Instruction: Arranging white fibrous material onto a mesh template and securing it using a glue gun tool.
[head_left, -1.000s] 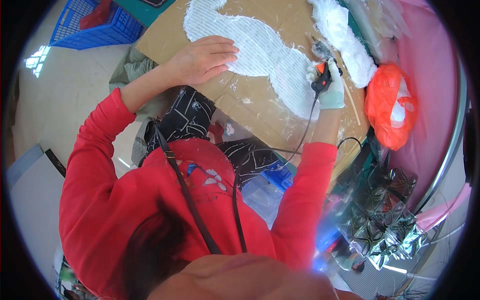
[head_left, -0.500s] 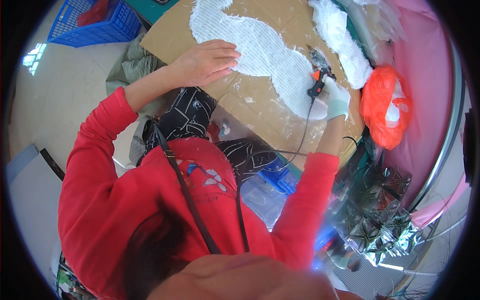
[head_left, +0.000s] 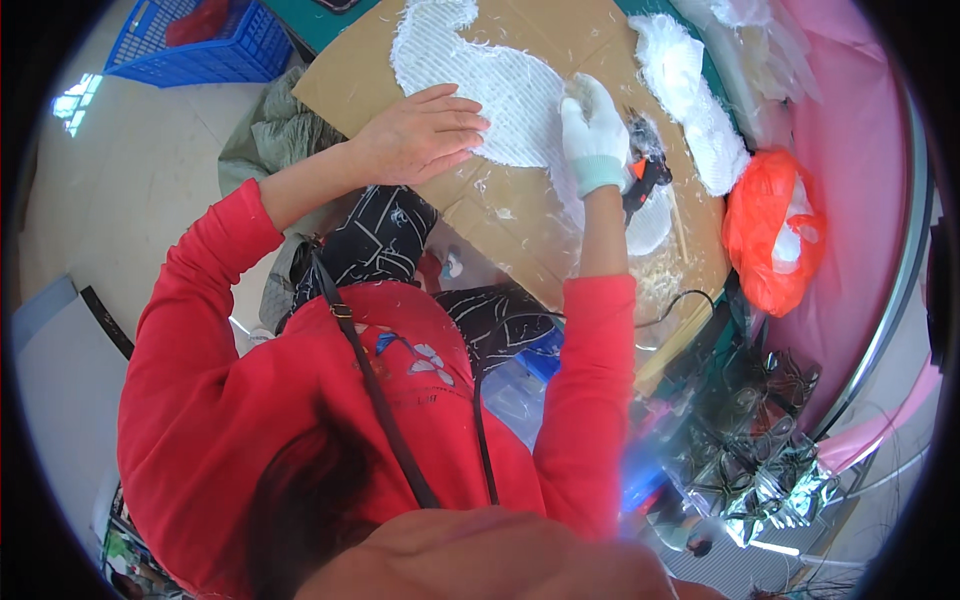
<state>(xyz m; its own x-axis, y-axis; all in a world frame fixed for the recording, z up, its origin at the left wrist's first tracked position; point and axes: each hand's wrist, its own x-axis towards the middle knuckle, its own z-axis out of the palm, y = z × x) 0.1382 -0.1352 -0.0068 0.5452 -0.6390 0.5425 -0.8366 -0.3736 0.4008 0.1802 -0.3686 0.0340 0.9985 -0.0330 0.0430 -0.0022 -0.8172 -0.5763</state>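
A wavy-edged piece of white ribbed, fluffy fabric lies on a brown cardboard sheet. My bare left hand rests flat on its near left edge, fingers stretched out. My right hand, in a white glove with a pale green cuff, is over the right part of the fabric. Its fingers are curled together, and what they hold, if anything, is hidden. Just right of it lies a black glue gun with an orange trigger, out of my grip, its nozzle end among white fibres.
A strip of white fluffy fabric lies along the cardboard's right side. Beyond it are a red plastic bag with white stuff inside and pink sheeting. A blue crate stands at far left. The black cord crosses the near right cardboard.
My right hand has let go of the glue gun and moved left and away from me onto the fabric. The glue gun now lies on the cardboard side. My left hand stays on the fabric.
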